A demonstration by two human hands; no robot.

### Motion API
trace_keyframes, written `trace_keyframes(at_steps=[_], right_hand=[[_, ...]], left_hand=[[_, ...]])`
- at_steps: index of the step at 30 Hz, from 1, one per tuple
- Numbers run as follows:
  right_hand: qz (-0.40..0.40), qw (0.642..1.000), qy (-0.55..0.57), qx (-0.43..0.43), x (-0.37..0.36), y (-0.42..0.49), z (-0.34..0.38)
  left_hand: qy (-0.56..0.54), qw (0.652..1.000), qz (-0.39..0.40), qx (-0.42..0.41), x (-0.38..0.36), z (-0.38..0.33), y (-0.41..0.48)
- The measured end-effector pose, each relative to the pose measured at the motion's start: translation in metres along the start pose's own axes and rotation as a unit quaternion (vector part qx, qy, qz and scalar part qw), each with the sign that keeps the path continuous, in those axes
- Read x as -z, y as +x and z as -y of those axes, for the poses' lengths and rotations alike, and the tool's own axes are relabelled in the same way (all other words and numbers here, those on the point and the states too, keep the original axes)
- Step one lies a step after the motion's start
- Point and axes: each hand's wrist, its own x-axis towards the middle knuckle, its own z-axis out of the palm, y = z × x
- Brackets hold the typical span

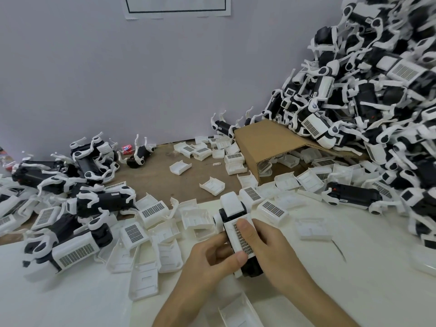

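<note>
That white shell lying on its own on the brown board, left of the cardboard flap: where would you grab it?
By its two raised side walls, coming straight down from above. The white shell lies hollow side up, so its thin walls stand free to pinch between thumb and finger. Bare brown board surrounds it, which likely leaves room for the fingers.
</note>
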Motion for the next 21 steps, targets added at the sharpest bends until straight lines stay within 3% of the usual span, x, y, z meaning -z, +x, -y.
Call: trace_keyframes(at_steps=[9,15,21], right_hand=[[-0.042,0.997,-0.032,0.052,0.001,-0.004,0.001],[-0.049,0.998,-0.001,0.033,0.001,-0.003,-0.003],[-0.085,0.984,-0.146,0.059,0.019,0.004,-0.002]], left_hand=[[-0.005,1.000,0.018,0.005,0.001,-0.002,-0.002],[0.018,1.000,-0.009,-0.021,-0.008,0.001,0.001],[0.007,1.000,-0.016,-0.011,-0.006,0.001,0.004]])
